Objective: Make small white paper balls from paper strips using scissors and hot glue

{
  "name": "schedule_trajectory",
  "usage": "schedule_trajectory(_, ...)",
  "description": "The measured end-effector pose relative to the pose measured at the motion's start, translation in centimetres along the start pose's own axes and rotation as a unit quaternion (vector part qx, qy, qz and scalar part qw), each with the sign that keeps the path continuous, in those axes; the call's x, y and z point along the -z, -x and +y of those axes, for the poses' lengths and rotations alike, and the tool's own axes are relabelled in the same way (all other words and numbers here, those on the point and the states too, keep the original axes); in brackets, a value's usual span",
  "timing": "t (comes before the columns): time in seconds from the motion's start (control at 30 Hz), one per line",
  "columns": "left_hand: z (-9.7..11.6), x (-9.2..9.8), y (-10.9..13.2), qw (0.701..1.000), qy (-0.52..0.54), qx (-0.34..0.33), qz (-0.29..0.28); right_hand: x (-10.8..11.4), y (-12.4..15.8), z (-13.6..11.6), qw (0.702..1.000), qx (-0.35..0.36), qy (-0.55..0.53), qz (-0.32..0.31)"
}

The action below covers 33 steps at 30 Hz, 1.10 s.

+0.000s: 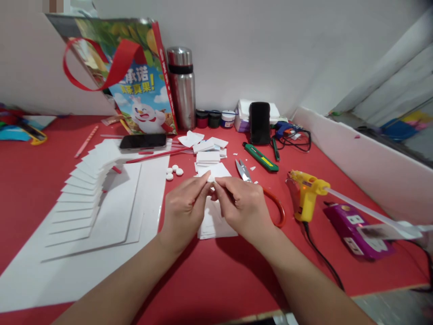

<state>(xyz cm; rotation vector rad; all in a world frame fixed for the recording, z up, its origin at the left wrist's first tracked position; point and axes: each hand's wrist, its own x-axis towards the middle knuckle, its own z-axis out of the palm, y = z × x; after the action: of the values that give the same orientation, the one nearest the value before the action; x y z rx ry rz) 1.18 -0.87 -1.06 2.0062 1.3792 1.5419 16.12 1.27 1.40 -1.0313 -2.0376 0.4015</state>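
My left hand (184, 208) and my right hand (241, 205) meet at the middle of the red table (209, 280), fingertips pinched together on a small white piece (211, 179). Under my hands lies a stack of white foam sheets (214, 228). More cut white foam pieces (208, 155) are piled just beyond. Several small white balls (173, 172) sit left of my left hand. Small snips (242, 170) with a red loop lie right of my right hand.
A fanned set of white strips on large white sheets (98, 198) fills the left. A yellow glue gun (306, 194) and purple box (352, 230) stand right. Behind are a phone (142, 141), printed bag (135, 81), steel flask (181, 88), paint pots (214, 118), green cutter (260, 157).
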Motion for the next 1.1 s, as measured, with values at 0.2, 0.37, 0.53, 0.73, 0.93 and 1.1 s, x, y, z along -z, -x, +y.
schedule_trajectory(0.2,-0.3,0.3,-0.1,0.995,0.079,0.052,-0.037,0.8,-0.3,0.5,0.998,-0.015,-0.039,-0.043)
schedule_trajectory(0.37,-0.8,1.4,-1.2,0.957,0.221,0.165,-0.089,1.8,-0.8,0.9,0.993,-0.007,-0.064,-0.104)
schedule_trajectory(0.53,-0.9,1.9,-1.7,0.956,0.225,0.144,-0.119,1.8,-1.0,0.9,0.990,-0.015,-0.088,-0.113)
schedule_trajectory(0.73,-0.6,1.0,-1.1,0.976,0.162,0.131,-0.068,0.8,-0.4,0.5,0.998,-0.040,-0.034,-0.042)
schedule_trajectory(0.93,0.0,0.7,-0.7,0.952,0.207,0.224,-0.027,0.2,0.2,0.8,0.993,0.061,0.087,-0.040)
schedule_trajectory(1.1,0.0,1.1,-1.1,0.939,0.233,0.250,-0.041,1.0,-0.2,0.8,0.994,0.025,0.010,-0.102)
